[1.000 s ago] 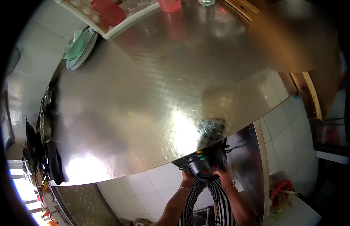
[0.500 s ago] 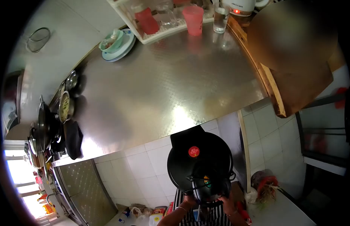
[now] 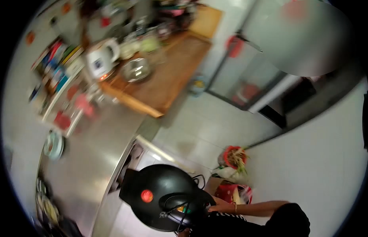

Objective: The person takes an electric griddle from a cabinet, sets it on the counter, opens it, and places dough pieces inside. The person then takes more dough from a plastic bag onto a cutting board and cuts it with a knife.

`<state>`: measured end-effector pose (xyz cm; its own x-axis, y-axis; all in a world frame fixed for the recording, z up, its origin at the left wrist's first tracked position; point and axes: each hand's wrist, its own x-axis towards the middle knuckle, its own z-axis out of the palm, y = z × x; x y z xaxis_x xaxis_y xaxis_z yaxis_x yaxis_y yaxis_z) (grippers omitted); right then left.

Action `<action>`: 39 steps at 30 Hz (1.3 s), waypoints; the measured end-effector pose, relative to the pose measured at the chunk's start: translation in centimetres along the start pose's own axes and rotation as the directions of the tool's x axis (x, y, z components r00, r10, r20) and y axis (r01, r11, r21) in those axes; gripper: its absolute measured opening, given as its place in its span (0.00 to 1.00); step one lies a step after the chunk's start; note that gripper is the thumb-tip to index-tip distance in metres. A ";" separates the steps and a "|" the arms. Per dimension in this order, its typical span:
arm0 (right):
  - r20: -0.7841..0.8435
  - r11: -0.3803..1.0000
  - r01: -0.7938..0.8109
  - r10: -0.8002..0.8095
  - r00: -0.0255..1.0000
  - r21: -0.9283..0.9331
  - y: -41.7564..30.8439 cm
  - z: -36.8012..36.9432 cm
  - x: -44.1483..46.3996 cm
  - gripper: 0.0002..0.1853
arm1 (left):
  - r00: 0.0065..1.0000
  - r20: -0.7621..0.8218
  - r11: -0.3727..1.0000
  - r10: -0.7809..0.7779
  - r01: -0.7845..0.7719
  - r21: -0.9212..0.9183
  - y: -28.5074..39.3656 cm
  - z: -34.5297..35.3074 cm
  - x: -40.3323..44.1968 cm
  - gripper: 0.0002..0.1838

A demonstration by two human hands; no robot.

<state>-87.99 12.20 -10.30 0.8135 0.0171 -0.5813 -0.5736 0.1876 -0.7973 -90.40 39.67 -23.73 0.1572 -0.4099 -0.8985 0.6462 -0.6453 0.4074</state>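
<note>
A round black electric baking pan (image 3: pixel 164 177) with a red sticker is held in front of my body, in the lower middle of the head view. Its power cord and plug (image 3: pixel 164 214) lie loose on top. My right hand (image 3: pixel 221 206) grips the near side of the pan, a bangle on its wrist. At the bottom edge, my left hand (image 3: pixel 184 232) shows only in part against the pan; its fingers are mostly hidden.
The steel counter (image 3: pixel 83 166) runs along the left. Behind it stands a wooden table (image 3: pixel 172 71) with a white kettle (image 3: pixel 101 61) and a glass bowl (image 3: pixel 136 70). A red basket of scallions (image 3: pixel 234 157) sits on the floor near a glass door (image 3: pixel 239 71).
My view has swung to the right, bringing the wooden table, floor and glass door into sight. The baking pan has turned with me, away from the counter's front, still in my hands.
</note>
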 end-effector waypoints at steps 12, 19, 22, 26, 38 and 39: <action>0.090 0.997 0.069 -0.066 0.994 -0.040 -2.2 7.7 -6.0 0.36 | 0.979 0.064 0.979 0.194 -0.189 -0.074 9.1 -3.6 -1.1 0.18; 0.193 0.989 0.145 -0.135 0.972 -0.038 -2.4 12.6 0.5 0.34 | 0.982 0.023 0.957 0.190 -0.180 -0.227 9.9 -7.5 -1.5 0.19; 0.233 0.998 0.046 -0.032 0.972 -0.051 -6.5 14.6 2.7 0.27 | 0.983 -0.013 0.937 0.181 -0.177 -0.302 10.3 -10.4 -1.4 0.19; 0.231 0.969 0.064 -0.007 0.973 -0.239 -6.5 17.0 8.7 0.33 | 0.980 -0.090 0.858 0.178 -0.199 -0.474 9.7 -16.1 -1.9 0.20; 0.338 0.986 -0.150 0.168 0.926 -0.078 -14.2 26.6 16.1 0.21 | 0.928 -0.271 -0.078 0.256 -0.260 -0.963 -0.8 -26.4 -7.0 0.21; 0.276 0.982 -0.171 0.187 0.943 -0.080 -14.6 28.2 16.3 0.18 | 0.921 -0.279 -0.140 0.272 -0.249 -0.958 -1.4 -27.2 -7.3 0.21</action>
<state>-63.71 37.42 -3.56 0.6861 0.3226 -0.6521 -0.7102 0.1027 -0.6964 -72.12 61.15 -22.19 0.5287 -0.3729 -0.7625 0.5858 0.8104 0.0098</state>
